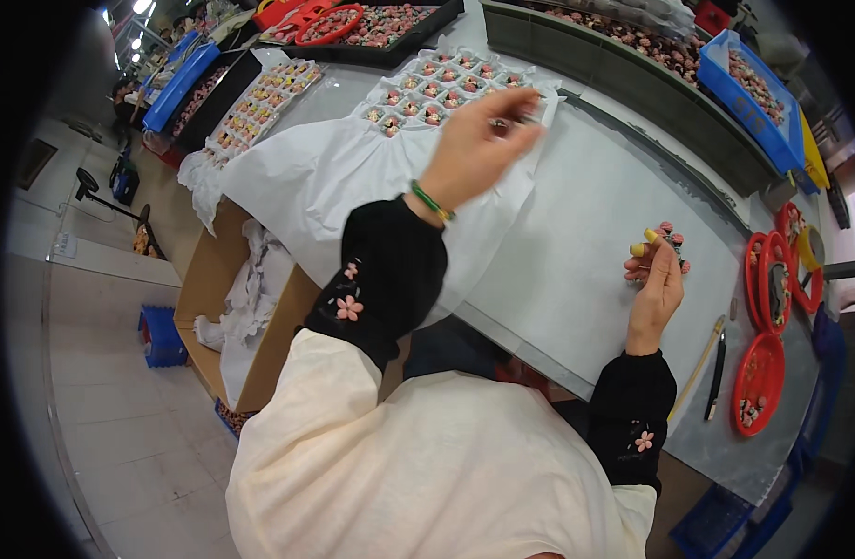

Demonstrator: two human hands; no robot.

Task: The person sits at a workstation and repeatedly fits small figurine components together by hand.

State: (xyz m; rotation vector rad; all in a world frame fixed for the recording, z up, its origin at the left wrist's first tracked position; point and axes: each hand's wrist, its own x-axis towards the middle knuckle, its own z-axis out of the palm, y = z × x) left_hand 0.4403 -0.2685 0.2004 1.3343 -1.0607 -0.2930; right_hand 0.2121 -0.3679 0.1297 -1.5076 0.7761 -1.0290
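My left hand (483, 144), with a green band at the wrist, is over a white compartment tray (372, 102). Its thumb and fingers are bent together around something small that I cannot make out. Small pink-and-dark figures (434, 115) sit in the tray's cells. On the right, my right hand (658, 293) is low over the table among a loose cluster of pink-and-black figures (670, 233). Two of its fingertips wear yellow covers (638, 250) and come close together in a pinch. What lies between them is too small to tell.
White sheeting (297, 177) drapes over the table's near edge beside a cardboard box (196, 303). Red dishes (759, 384), a brush (698, 368) and a black-handled tool (716, 377) lie right. Bins of figures, one blue (753, 112), line the back; another tray (260, 107) stands left.
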